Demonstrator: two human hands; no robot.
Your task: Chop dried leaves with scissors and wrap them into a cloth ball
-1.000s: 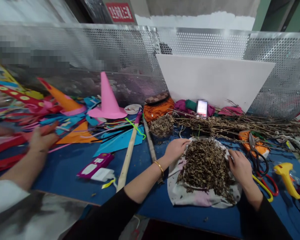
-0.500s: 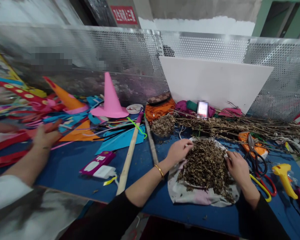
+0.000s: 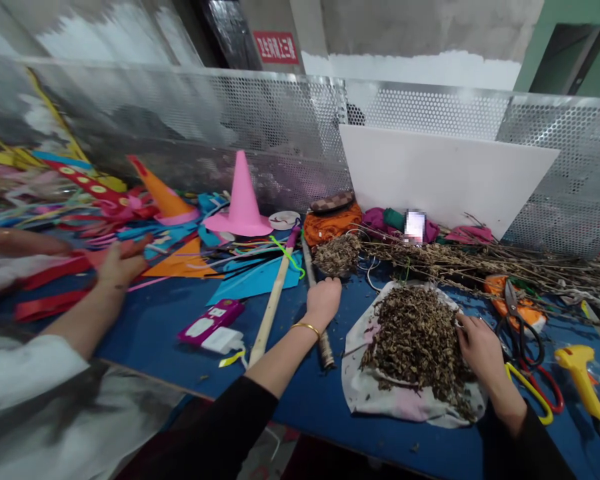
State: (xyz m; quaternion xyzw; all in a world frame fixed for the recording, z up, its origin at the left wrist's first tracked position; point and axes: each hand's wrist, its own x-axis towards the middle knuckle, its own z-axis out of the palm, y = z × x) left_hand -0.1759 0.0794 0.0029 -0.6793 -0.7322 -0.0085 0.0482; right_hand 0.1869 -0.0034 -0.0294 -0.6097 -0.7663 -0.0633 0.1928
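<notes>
A heap of dried brown leaves lies on a round whitish cloth with pink stains. My right hand is at the right edge of the cloth, fingers curled and pinching its rim beside the leaves. Left of the cloth, my left hand, with a gold bangle at the wrist, is closed over a thin grey-brown stick. Its fingertips are hidden, so I cannot tell what they hold. Just beyond them lies a clump of dried plant matter.
Long dried stalks lie along the back. Black scissors and a yellow glue gun lie on the right. A peeled wooden stick, a purple box and a pink cone hat are left. Another person's hand is at far left.
My left hand has left the leaf heap and moved left over the grey-brown stick, its fingers curled. My right hand stays at the cloth's right edge. The view has shifted slightly left.
</notes>
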